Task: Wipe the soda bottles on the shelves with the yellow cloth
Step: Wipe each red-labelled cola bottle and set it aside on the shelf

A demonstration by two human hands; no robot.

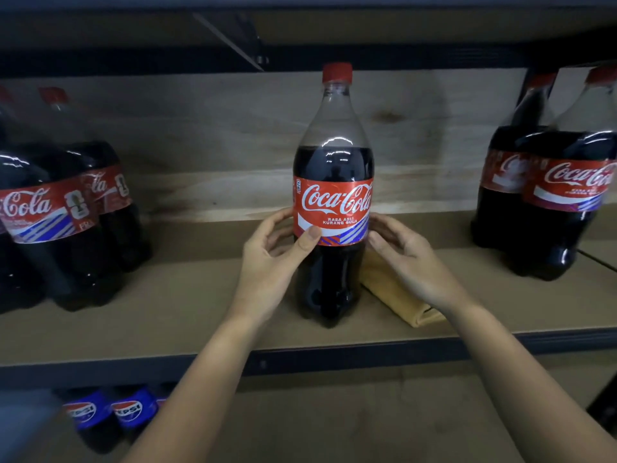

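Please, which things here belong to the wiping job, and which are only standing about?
For the job:
- middle Coca-Cola bottle, left hand holding it, right hand beside it
- yellow cloth lying on the shelf
- other Coca-Cola bottles, still to be wiped

Just standing about:
- Pepsi bottles below, unless they get wiped too

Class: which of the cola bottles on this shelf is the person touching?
The lone middle bottle, upright between both hands; the others stand grouped at the shelf's ends.
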